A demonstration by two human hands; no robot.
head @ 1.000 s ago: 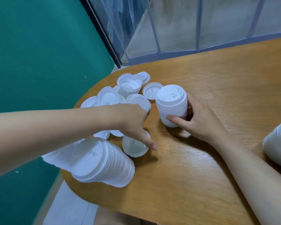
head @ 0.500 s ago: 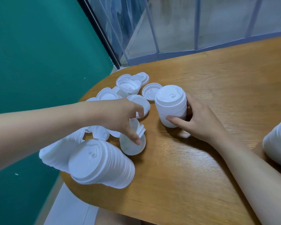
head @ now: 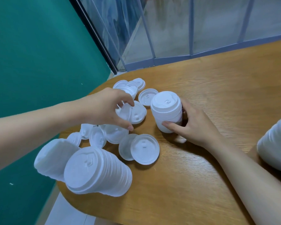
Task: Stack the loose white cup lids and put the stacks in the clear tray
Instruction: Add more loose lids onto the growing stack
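While right hand (head: pixel 196 125) steadies stack (head: pixel 166 111), left hand (head: pixel 107 108) pinches lids (head: pixel 128 112).

On the tabletop (head: pixel 209 88), loose lids (head: pixel 144 149) lie left of the upright stack (head: pixel 166 111); two toppled stacks (head: pixel 94 174) lie nearer and farther left; another stack (head: pixel 276 143) lies far right.
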